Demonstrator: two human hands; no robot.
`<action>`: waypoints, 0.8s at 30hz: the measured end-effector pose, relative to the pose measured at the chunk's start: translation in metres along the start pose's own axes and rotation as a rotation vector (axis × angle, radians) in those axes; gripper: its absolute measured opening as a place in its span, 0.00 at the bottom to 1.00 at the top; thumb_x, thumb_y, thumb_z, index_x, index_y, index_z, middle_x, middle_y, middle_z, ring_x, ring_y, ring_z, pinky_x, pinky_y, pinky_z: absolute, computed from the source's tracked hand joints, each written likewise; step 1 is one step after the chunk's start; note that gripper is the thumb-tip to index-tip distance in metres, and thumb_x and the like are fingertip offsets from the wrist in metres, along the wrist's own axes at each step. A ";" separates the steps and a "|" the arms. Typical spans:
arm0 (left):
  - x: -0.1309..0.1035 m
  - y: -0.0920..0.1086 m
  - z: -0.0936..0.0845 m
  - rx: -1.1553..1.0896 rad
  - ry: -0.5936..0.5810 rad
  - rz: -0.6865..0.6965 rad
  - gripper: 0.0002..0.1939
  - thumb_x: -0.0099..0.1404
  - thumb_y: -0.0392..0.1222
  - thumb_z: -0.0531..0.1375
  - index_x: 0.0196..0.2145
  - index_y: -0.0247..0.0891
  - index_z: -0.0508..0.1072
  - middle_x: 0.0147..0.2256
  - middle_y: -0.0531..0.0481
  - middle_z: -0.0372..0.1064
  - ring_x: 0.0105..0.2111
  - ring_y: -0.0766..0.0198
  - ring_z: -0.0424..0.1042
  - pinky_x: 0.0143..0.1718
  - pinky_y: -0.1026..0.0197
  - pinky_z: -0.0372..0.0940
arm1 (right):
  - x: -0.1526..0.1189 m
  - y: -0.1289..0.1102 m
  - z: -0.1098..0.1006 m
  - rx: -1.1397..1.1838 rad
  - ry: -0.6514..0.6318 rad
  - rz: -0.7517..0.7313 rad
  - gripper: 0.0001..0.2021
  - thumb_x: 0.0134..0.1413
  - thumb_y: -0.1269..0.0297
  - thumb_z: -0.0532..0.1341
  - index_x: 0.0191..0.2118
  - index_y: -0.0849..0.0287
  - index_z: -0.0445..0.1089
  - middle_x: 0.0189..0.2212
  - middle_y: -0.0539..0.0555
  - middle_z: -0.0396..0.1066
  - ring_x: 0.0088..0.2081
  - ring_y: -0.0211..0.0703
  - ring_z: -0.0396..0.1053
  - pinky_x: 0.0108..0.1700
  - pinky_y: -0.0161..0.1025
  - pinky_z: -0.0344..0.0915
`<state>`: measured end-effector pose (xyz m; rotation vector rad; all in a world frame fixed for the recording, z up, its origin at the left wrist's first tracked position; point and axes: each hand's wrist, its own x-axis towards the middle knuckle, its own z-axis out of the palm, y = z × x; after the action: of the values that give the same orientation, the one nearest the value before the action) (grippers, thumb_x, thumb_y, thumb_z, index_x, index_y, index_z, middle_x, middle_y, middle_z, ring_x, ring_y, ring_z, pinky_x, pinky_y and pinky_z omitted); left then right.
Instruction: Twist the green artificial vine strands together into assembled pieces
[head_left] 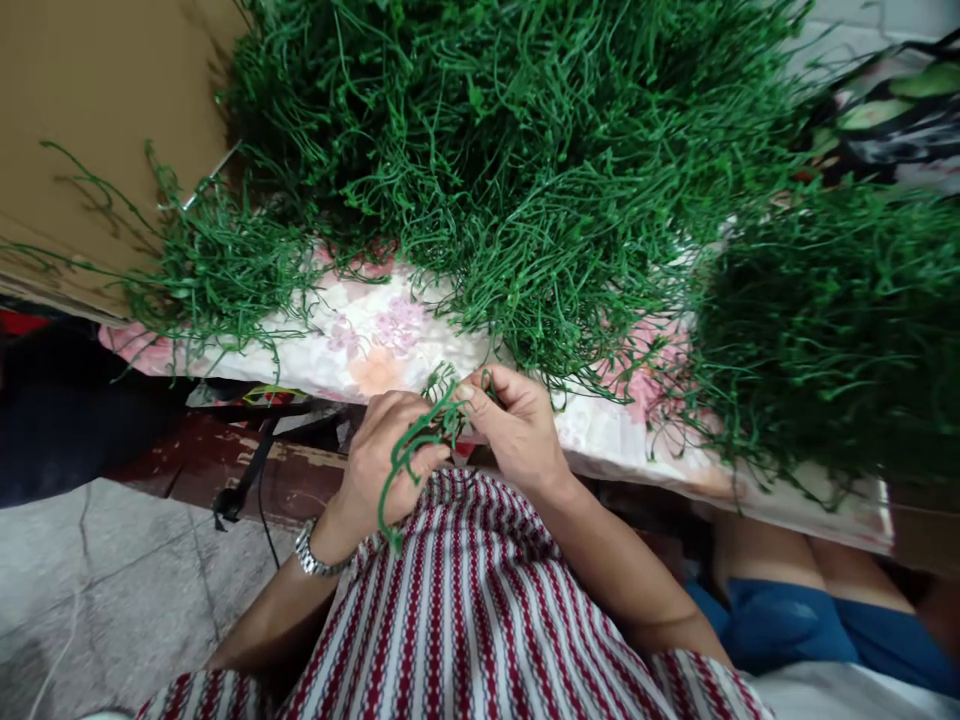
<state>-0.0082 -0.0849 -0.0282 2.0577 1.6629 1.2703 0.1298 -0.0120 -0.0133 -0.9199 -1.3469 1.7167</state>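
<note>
Green stems (pixel 427 415) in left hand (pixel 375 460) and, apparently, right hand (pixel 521 425).

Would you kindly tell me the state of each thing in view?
Left hand: curled around green strands.
Right hand: thumb and forefinger pinched at the green strands.
Green strands: held, bent, partly dangling.
Large pile: heaped, tangled.
Left pile: loose, straggling.
Right pile: heaped.
Flowered cloth: spread, partly covered.
Wristwatch: fastened around the left wrist.

Floral tabletop (pixel 375 345), worn reddish wood (pixel 199 458), grey tiled floor (pixel 146 570)
</note>
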 end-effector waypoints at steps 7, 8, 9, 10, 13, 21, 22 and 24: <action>-0.003 0.003 0.010 0.101 0.126 -0.112 0.03 0.59 0.32 0.56 0.30 0.37 0.69 0.29 0.48 0.69 0.34 0.60 0.69 0.40 0.58 0.63 | -0.005 -0.008 0.011 -0.106 -0.135 -0.083 0.14 0.56 0.56 0.59 0.27 0.61 0.64 0.17 0.44 0.57 0.19 0.29 0.53 0.22 0.29 0.53; -0.002 0.003 0.008 0.021 0.124 -0.153 0.04 0.60 0.32 0.56 0.29 0.37 0.69 0.28 0.49 0.69 0.32 0.62 0.68 0.38 0.59 0.63 | -0.005 -0.011 0.009 -0.183 -0.138 -0.133 0.12 0.57 0.57 0.58 0.32 0.62 0.67 0.18 0.45 0.58 0.20 0.30 0.54 0.23 0.29 0.54; -0.001 0.002 0.004 -0.066 0.122 -0.210 0.04 0.61 0.34 0.56 0.29 0.37 0.69 0.28 0.50 0.68 0.31 0.63 0.68 0.37 0.61 0.63 | -0.004 -0.013 0.006 -0.270 -0.124 -0.191 0.11 0.58 0.58 0.57 0.36 0.62 0.68 0.19 0.45 0.59 0.21 0.30 0.55 0.24 0.29 0.54; -0.001 0.001 0.001 -0.150 0.132 -0.273 0.04 0.61 0.35 0.56 0.28 0.37 0.69 0.28 0.50 0.68 0.31 0.64 0.68 0.36 0.62 0.63 | -0.003 -0.015 0.004 -0.361 -0.101 -0.250 0.11 0.59 0.60 0.56 0.40 0.62 0.68 0.21 0.46 0.60 0.22 0.31 0.56 0.25 0.30 0.55; 0.000 -0.001 -0.006 -0.317 0.205 -0.375 0.04 0.61 0.37 0.57 0.28 0.37 0.68 0.29 0.51 0.66 0.31 0.65 0.67 0.36 0.63 0.62 | -0.001 -0.016 -0.004 -0.599 -0.125 -0.344 0.09 0.59 0.64 0.55 0.39 0.63 0.69 0.23 0.48 0.64 0.23 0.31 0.59 0.27 0.30 0.56; 0.003 0.005 0.000 -0.340 0.120 -0.230 0.02 0.63 0.35 0.54 0.32 0.37 0.66 0.32 0.48 0.64 0.36 0.62 0.66 0.41 0.59 0.62 | -0.013 -0.022 -0.020 -0.735 -0.236 -0.378 0.06 0.59 0.66 0.56 0.37 0.62 0.69 0.26 0.50 0.71 0.27 0.33 0.67 0.31 0.30 0.61; 0.003 0.006 0.000 -0.303 0.098 -0.187 0.03 0.63 0.34 0.54 0.32 0.37 0.66 0.32 0.48 0.64 0.36 0.62 0.66 0.40 0.59 0.63 | -0.014 -0.025 -0.022 -0.745 -0.219 -0.409 0.07 0.58 0.66 0.57 0.39 0.62 0.69 0.29 0.51 0.72 0.28 0.33 0.68 0.32 0.30 0.62; 0.004 0.008 0.000 -0.246 0.065 -0.105 0.03 0.62 0.33 0.53 0.32 0.37 0.66 0.31 0.48 0.64 0.35 0.63 0.65 0.37 0.60 0.62 | -0.015 -0.031 -0.026 -0.783 -0.240 -0.461 0.09 0.57 0.64 0.58 0.41 0.62 0.69 0.32 0.53 0.74 0.29 0.34 0.69 0.33 0.31 0.63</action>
<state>-0.0023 -0.0839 -0.0207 1.7816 1.5315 1.4398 0.1633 -0.0092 0.0131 -0.7171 -2.2595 0.9543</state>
